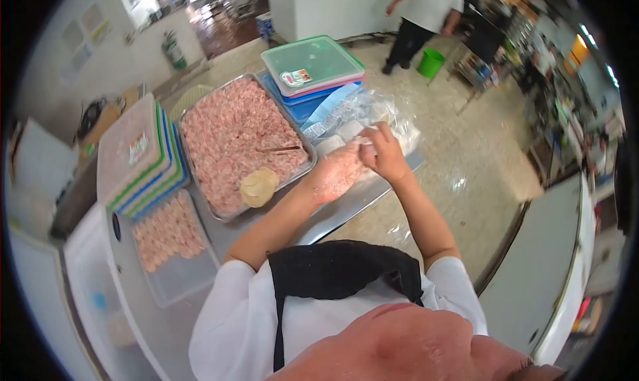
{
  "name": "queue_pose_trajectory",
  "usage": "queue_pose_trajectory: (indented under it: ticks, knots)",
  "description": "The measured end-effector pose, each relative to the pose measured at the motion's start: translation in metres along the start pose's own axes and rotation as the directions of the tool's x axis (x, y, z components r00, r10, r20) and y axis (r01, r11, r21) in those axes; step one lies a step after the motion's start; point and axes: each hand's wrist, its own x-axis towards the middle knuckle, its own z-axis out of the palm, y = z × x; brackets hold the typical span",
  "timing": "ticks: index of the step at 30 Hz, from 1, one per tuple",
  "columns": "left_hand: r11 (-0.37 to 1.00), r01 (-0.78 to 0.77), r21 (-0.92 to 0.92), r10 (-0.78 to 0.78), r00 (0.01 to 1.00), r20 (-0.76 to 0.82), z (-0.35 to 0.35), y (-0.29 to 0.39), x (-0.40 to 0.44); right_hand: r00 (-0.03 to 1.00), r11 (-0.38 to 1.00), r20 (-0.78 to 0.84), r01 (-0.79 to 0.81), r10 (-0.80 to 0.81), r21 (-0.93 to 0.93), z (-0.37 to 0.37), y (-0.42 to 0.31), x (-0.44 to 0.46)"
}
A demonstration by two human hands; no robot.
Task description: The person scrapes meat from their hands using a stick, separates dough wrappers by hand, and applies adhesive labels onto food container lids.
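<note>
Landmark = 1 big metal meat tray (246, 141), full of pink ground meat, on the table (319, 223). In it: 1 thin tool (279, 149), plus 1 pile of pale round wrappers (259, 187) at its near R corner.

Both hands R of meat tray. L hand (338, 175): palm up, fairly flat, w/ pink, wet-looking stuff on it. R hand (383, 151): fingers bent, tips down by L fingertips; can't tell what, if anything, they pinch. Just beyond hands: clear plastic bag (394, 109) & at least 2 white blocks (349, 130), exact no. unclear.

L of meat tray: 1 stack of lidded boxes (133, 151), several high. Nearer, same side: 1 clear shallow tray (180, 282), part covered w/ rows of small pinkish pcs (170, 231), too many to count. Beyond meat tray, R side: 2nd stack of boxes (313, 65), green lid on top.

Table metallic, shiny. Room: pale, glossy floor (459, 161); 1 green bucket (431, 62) & 1 person (426, 8) in white top, dark trousers, well beyond meat tray; 1 extinguisher (174, 51) by far L wall.
</note>
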Motion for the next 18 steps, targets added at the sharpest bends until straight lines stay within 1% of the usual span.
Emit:
queue_pose_trajectory:
  ticks: [1, 3, 4, 5, 7, 9, 10, 12, 13, 14, 15, 16, 18]
  knots:
    - [0.982, 0.014, 0.187, -0.008, 0.999, -0.032, 0.01, -0.003, 0.013, 0.999, 0.999, -0.013, -0.035, 0.035, 0.01, -0.005, 0.023, -0.001]
    - [0.853, 0.089, 0.515, -0.02, 0.99, -0.139, 0.019, -0.011, 0.033, 0.974, 0.976, -0.067, -0.215, 0.217, 0.035, -0.02, 0.072, -0.002]
    - [0.465, -0.084, 0.881, 0.089, 0.995, 0.047, 0.002, -0.009, 0.044, 0.871, 0.851, -0.051, -0.463, 0.488, 0.247, -0.031, 0.095, 0.001]
    - [0.32, -0.091, 0.943, 0.131, 0.99, 0.051, -0.011, -0.008, 0.062, 0.686, 0.614, 0.024, -0.667, 0.727, 0.422, -0.044, 0.117, 0.0]
    - [0.007, -0.06, 0.998, 0.187, 0.981, 0.058, -0.033, 0.0, 0.094, 0.704, 0.489, 0.108, -0.587, 0.702, 0.645, -0.065, 0.168, -0.006]
    - [-0.088, 0.088, 0.992, 0.228, 0.971, -0.066, -0.064, -0.003, 0.134, 0.708, 0.497, 0.052, -0.544, 0.704, 0.676, -0.063, 0.187, -0.009]
    - [-0.153, 0.131, 0.98, 0.231, 0.968, -0.094, -0.081, -0.009, 0.15, 0.708, 0.501, 0.016, -0.515, 0.706, 0.695, -0.061, 0.196, -0.009]
    - [-0.29, 0.196, 0.937, 0.217, 0.967, -0.135, -0.114, -0.027, 0.18, 0.765, 0.595, 0.153, -0.594, 0.625, 0.542, -0.049, 0.229, -0.032]
    - [-0.342, 0.17, 0.924, 0.261, 0.962, -0.081, -0.126, -0.035, 0.194, 0.78, 0.643, 0.217, -0.612, 0.587, 0.46, -0.045, 0.242, -0.042]
    - [-0.396, 0.143, 0.907, 0.297, 0.955, -0.021, -0.137, -0.042, 0.208, 0.713, 0.537, 0.305, -0.686, 0.632, 0.491, -0.039, 0.242, -0.049]
    - [-0.451, 0.115, 0.885, 0.324, 0.945, 0.042, -0.146, -0.049, 0.221, 0.724, 0.545, 0.311, -0.677, 0.616, 0.495, -0.029, 0.242, -0.057]
    - [-0.484, 0.101, 0.869, 0.235, 0.972, 0.018, -0.153, -0.055, 0.234, 0.734, 0.554, 0.317, -0.667, 0.6, 0.498, -0.021, 0.237, -0.063]
    - [-0.561, 0.056, 0.826, 0.068, 0.997, -0.022, -0.163, -0.049, 0.266, 0.801, 0.744, 0.219, -0.599, 0.558, 0.296, -0.012, 0.221, -0.073]
